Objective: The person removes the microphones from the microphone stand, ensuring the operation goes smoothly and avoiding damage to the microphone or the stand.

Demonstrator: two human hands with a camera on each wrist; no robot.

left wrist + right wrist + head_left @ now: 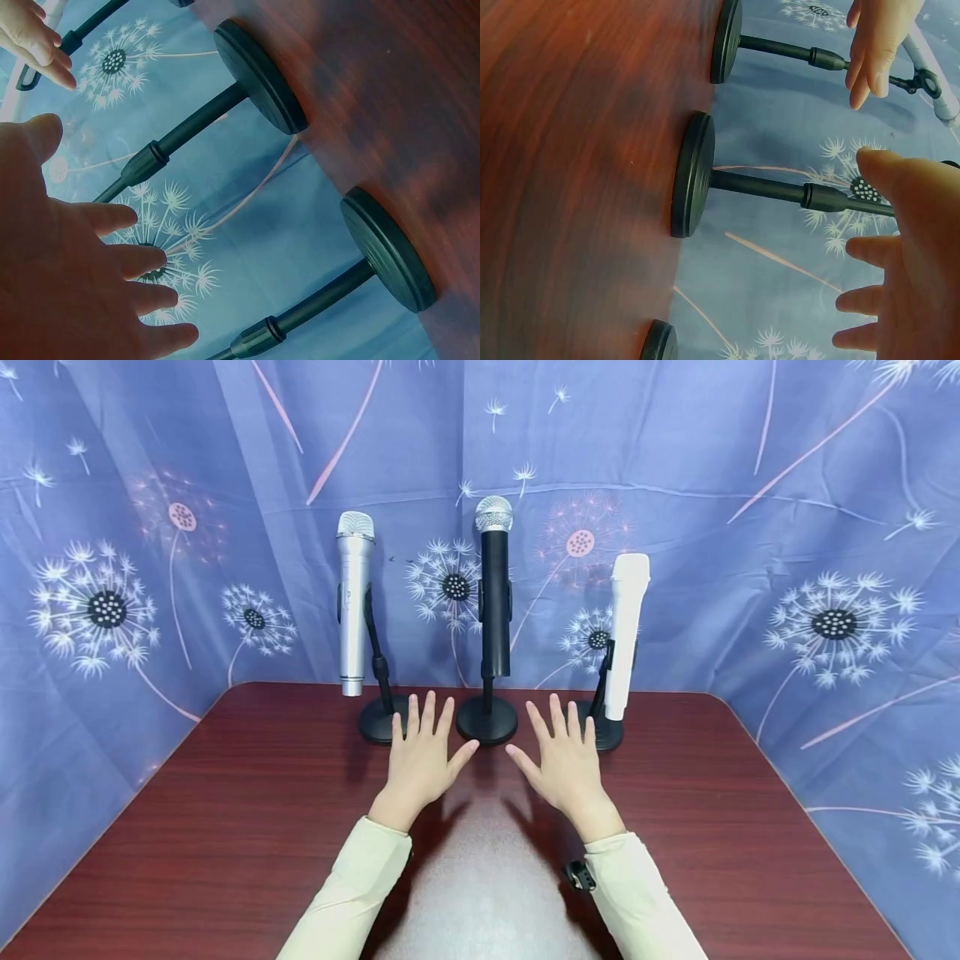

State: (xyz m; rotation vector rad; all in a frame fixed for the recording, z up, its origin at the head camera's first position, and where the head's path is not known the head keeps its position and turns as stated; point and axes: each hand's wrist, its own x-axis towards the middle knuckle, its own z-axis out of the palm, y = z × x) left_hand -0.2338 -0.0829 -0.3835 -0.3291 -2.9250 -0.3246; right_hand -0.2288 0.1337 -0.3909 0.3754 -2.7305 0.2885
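Observation:
Three microphones stand in a row on black stands at the back of the table. On the left is a silver microphone [354,610], in the middle a black microphone with a silver mesh head [495,597], and on the right a white microphone [627,635]. My left hand [422,762] hovers with fingers spread in front of the left stand's base [375,720]. My right hand [566,764], also spread, is in front of the right stand's base [611,737]. Between them is the middle stand's base [487,722]. Neither hand holds anything; both wrist views show the palms apart from the stands.
The dark red wooden table [262,827] has rounded back corners. A blue curtain [675,435] with dandelion prints hangs close behind the stands and along both sides. A small black device [580,875] sits at the right wrist.

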